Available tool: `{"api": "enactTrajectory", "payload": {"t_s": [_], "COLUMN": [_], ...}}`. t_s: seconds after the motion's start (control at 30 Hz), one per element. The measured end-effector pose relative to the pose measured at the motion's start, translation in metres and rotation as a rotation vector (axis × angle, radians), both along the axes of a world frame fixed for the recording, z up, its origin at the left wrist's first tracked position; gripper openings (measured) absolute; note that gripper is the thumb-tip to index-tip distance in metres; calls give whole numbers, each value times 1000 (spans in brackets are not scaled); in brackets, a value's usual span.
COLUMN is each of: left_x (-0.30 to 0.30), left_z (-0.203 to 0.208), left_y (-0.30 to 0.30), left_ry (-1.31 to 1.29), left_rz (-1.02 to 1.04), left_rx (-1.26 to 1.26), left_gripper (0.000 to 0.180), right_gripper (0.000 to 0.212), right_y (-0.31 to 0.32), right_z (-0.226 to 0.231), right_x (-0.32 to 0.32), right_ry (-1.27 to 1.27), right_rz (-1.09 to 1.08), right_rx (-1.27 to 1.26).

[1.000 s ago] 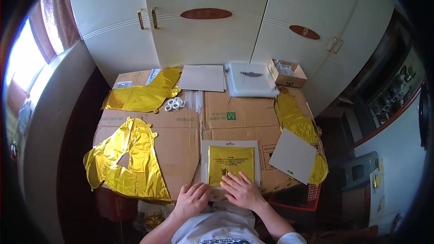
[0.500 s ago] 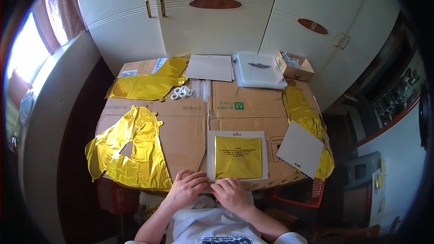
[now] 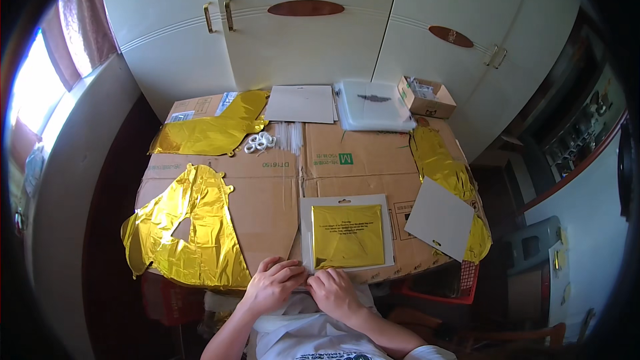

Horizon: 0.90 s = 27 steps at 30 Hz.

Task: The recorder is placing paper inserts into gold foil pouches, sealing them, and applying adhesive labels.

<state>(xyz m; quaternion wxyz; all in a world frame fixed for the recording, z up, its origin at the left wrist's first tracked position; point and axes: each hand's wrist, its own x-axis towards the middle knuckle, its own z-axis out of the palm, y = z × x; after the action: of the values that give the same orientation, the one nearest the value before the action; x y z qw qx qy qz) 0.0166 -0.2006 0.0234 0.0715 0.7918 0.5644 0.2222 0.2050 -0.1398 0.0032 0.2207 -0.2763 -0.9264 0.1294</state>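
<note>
Compared with the frame half a second earlier, the left hand (image 3: 273, 285) and right hand (image 3: 335, 289) had stayed close together at the near edge of the packaged gold foil balloon (image 3: 347, 235), which lay flat on the cardboard-covered table (image 3: 267, 190). The large unfolded gold foil balloon (image 3: 190, 230) remained left of the hands. Fingertip grip on the package edge could not be determined; fingers were curled, partly hidden.

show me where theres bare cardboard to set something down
Bare cardboard lies mid-table, between the white rings and the packaged gold sheet. The left side is crowded by the gold foil balloon; both hands crowd the near edge.
</note>
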Motion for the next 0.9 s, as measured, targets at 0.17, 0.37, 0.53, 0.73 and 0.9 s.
{"api": "enactTrajectory", "payload": {"t_s": [0.17,0.37,0.53,0.73,0.9], "left_x": [3,1,1,-1,-1], "left_z": [3,-8,-6,0,1], "left_y": [1,0,1,2,2], "left_ry": [69,84,59,36,61], "left_rz": [-1,-14,-2,-14,-14], "left_rx": [31,31,24,-10,-21], "left_gripper": [30,37,37,37,36], "right_gripper": [6,7,8,12,9], "right_y": [0,0,1,3,-2], "right_z": [-1,3,0,4,3], "right_x": [-1,-4,13,8,-3], "right_ry": [-90,-204,-113,55,-165], "right_rz": [2,16,117,20,-32], "right_rx": [-7,86,48,-2,5]}}
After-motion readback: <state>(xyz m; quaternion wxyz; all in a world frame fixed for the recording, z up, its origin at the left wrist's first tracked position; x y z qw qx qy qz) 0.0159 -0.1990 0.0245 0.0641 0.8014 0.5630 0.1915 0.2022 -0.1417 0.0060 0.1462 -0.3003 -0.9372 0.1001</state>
